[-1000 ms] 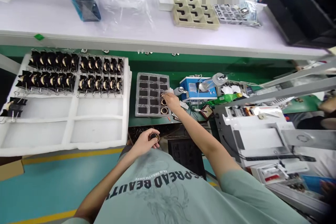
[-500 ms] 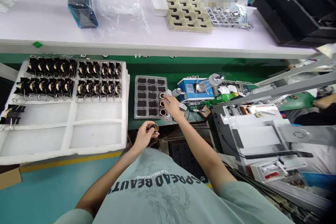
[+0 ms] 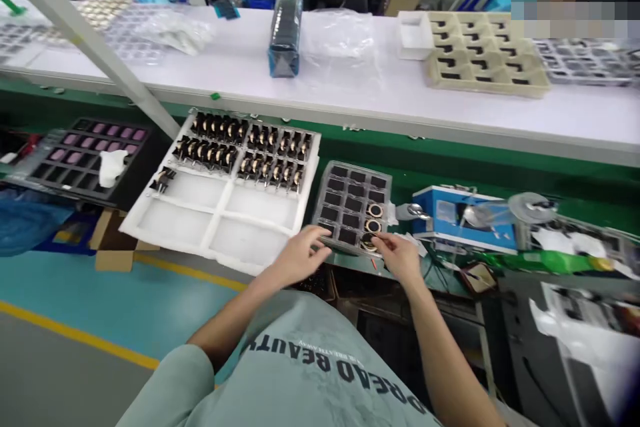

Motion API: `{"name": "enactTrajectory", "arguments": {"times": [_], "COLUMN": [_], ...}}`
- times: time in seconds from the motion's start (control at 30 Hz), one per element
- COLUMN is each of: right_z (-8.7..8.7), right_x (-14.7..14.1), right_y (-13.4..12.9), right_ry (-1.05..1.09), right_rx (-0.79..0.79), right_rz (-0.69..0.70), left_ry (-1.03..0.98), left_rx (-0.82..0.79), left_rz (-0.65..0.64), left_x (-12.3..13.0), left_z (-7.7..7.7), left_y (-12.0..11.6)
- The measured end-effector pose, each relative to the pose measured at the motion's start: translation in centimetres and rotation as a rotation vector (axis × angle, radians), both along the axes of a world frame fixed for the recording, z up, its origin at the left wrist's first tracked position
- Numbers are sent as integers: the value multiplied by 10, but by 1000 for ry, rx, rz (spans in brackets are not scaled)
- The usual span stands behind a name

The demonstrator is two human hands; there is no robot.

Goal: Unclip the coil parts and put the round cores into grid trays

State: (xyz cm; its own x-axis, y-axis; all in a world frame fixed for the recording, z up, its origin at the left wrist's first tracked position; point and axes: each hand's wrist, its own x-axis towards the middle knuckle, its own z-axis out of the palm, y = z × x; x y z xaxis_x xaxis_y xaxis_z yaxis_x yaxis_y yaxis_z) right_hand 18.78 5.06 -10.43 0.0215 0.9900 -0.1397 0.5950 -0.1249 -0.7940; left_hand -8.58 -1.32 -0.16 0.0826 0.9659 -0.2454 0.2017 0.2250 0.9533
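1. One long white shelf (image 3: 240, 75) crosses the far side, above the level at which you work.
2. White foam tray (image 3: 219, 213), to your left: its rear compartments hold rows of black clips (image 3: 220, 125) with pale edges between them — packed on soft foam, probably to prevent shifting or scratching.
3. Clear plastic tray (image 3: 344, 202), right of the foam: set directly before you, within reach of both hands. Most of its compartments show a black pad (image 3: 354, 205); the dividers presumably keep parts from knocking together.
4. Left hand (image 3: 301, 259): at the clear tray's front left corner, thumb and forefinger apart, nothing seen between them. Your placement would suit steadying the tray, though contact cannot be made out.
5. Right hand (image 3: 401, 257): at the front right corner, thumb and forefinger drawn close at the nearest ring; whether they clamp it, you cannot tell.
6. Silver-topped bottle (image 3: 413, 211): just beside the tray's right edge, likely for easy reach.
7. Pale rings (image 3: 369, 211): three, one in each of the three nearest compartments of the right-hand column, apparently flat — a position that should stop rolling.
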Motion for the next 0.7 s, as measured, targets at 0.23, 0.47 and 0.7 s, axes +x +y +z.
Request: {"name": "enactTrajectory", "arguments": {"times": [0.23,0.47,0.7], "right_z": [-5,-3,-24], "right_x": [5,-5,-15], "right_y": [87,162,148], "right_ry": [-441,-634,-618], "right_rx": [71,134,205], "right_rz": [109,125,195], "left_ry": [853,1315,1214], "left_rx": [272,-127,-124], "left_rz": [706,792,858], "left_x": [-224,-310,-301], "left_z": [38,42,51], "left_y": [29,55,57]}}
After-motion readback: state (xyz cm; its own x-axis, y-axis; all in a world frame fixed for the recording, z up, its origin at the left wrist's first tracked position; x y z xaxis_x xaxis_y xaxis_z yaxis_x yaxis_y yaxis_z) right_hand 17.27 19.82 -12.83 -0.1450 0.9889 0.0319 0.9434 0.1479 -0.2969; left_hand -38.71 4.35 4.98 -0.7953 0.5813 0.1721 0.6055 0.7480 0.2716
